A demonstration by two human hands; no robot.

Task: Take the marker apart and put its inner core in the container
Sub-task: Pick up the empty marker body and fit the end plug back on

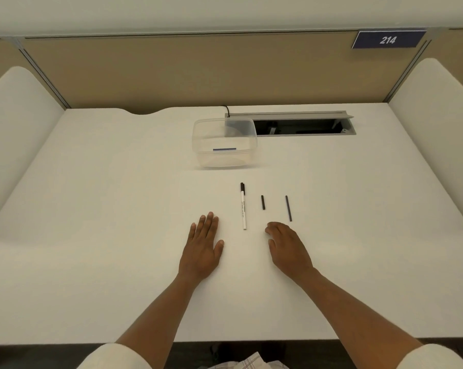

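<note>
A white marker barrel with a black tip [243,206] lies on the white desk, pointing away from me. To its right lie a short black cap-like piece [263,202] and a longer thin black rod [288,208], each separate. A clear plastic container [223,145] stands farther back, open on top, with a blue strip on its near wall. My left hand [202,247] rests flat on the desk left of the barrel, fingers apart, holding nothing. My right hand [287,247] rests palm down just below the black pieces, fingers curled loosely, holding nothing.
A grey cable slot [302,125] is cut into the desk behind and right of the container, with a black cable [226,110] running into it. Beige partition panels enclose the desk at the back and sides. A sign reading 214 [387,39] hangs at upper right.
</note>
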